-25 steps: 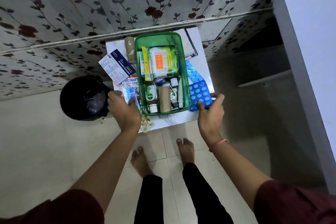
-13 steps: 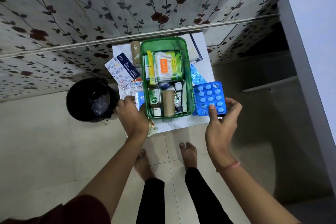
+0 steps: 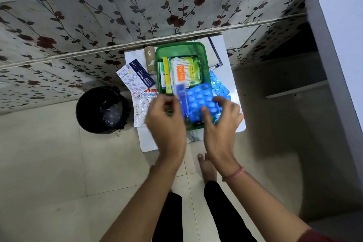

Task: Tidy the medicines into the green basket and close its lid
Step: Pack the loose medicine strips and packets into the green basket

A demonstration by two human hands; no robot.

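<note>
The open green basket (image 3: 181, 48) stands on a small white table (image 3: 225, 76) against the wall. Inside lie a cotton-swab pack (image 3: 184, 73) and a yellow sachet (image 3: 168, 76). My right hand (image 3: 222, 124) grips a blue blister strip (image 3: 200, 100) held flat over the basket's near half. My left hand (image 3: 167, 122) holds a narrow blue strip (image 3: 181, 97) upright over the basket. Another blue blister strip (image 3: 219, 86) lies on the table to the right. A dark blue and white box (image 3: 135, 77), a silver strip (image 3: 142, 106) and a brown roll (image 3: 149, 61) lie left of the basket.
A black bin (image 3: 102, 109) stands on the tiled floor left of the table. The flowered wall (image 3: 137, 15) rises behind. A white counter (image 3: 341, 35) juts in at the right. A transparent lid (image 3: 215, 55) lies behind the basket. My bare foot (image 3: 206, 167) is below.
My right hand carried the blue blister strip from beside the basket to over its near half. My left hand lifted a narrow blue strip from the table's left side to over the basket.
</note>
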